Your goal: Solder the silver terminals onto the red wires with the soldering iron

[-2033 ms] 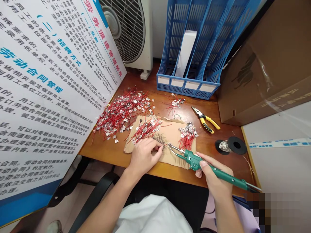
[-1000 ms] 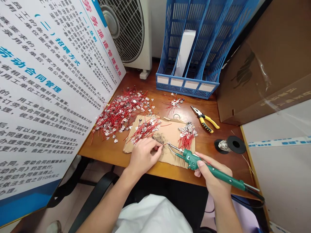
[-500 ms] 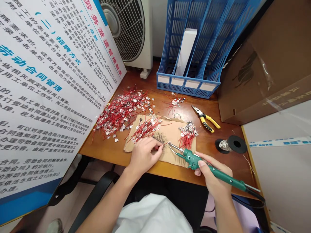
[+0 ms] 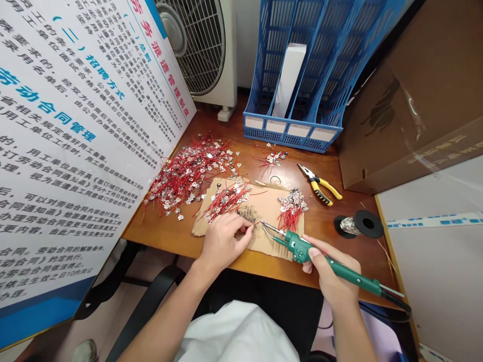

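Observation:
My right hand (image 4: 334,271) is wrapped round a green soldering iron (image 4: 300,247) with a thin feed tube beside its tip. The tip hovers over a cardboard sheet (image 4: 266,203), close to the fingers of my left hand (image 4: 228,237). Those fingers pinch a short red wire (image 4: 256,223), whose end lies at the iron's tip; contact I cannot tell. Dark scorch specks mark the cardboard there. On its left part lies a bunch of red wires with small metal tabs (image 4: 228,198), and on its right part another bunch (image 4: 290,210).
A big heap of tabbed red wires (image 4: 184,173) spreads at the left, a small group (image 4: 274,157) behind. Yellow-black pliers (image 4: 320,185) and a solder spool (image 4: 358,224) lie right. A blue file rack (image 4: 292,136), a fan-like unit (image 4: 230,60) and a brown box (image 4: 411,100) border the desk.

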The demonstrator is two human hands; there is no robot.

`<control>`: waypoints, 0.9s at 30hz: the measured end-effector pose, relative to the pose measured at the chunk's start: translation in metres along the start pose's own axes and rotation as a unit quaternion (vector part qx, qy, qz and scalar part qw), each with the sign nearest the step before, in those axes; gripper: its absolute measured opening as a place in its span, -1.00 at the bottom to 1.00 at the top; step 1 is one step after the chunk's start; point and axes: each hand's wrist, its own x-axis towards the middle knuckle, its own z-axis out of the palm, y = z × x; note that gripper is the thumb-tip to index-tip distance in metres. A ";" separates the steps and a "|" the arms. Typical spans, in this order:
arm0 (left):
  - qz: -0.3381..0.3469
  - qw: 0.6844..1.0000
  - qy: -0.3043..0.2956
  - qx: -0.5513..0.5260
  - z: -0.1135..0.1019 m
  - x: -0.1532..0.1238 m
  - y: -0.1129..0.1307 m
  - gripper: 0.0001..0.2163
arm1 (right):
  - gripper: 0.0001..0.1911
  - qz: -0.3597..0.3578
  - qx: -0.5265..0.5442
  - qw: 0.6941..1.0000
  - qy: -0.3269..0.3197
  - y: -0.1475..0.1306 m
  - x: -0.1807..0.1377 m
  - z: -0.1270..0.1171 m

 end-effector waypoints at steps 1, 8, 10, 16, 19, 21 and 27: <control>0.000 1.000 0.000 0.001 0.000 0.000 0.000 -0.85 | -0.72 0.001 0.003 1.000 0.002 0.000 0.000 0.000; -0.003 1.000 -0.004 -0.002 -0.001 0.001 0.000 -0.85 | -0.75 0.000 0.000 1.000 0.013 0.000 -0.001 0.001; -0.003 1.000 -0.004 -0.003 -0.001 0.001 -0.001 -0.85 | -0.76 0.001 0.000 1.000 0.015 0.000 -0.002 0.001; 0.003 1.000 0.007 -0.014 0.000 0.000 0.000 -0.85 | -0.76 -0.002 -0.013 1.000 0.018 0.000 -0.003 0.001; 0.005 1.000 0.008 -0.018 0.001 0.000 -0.001 -0.84 | -0.76 -0.001 -0.008 1.000 0.011 -0.002 -0.002 0.000; 0.004 1.000 0.007 -0.018 0.000 0.001 -0.001 -0.84 | -0.74 -0.002 -0.009 1.000 0.007 -0.002 -0.001 0.000; 0.006 1.000 0.008 -0.016 -0.001 0.002 -0.001 -0.85 | -0.71 -0.013 -0.034 0.999 0.002 0.001 -0.001 -0.001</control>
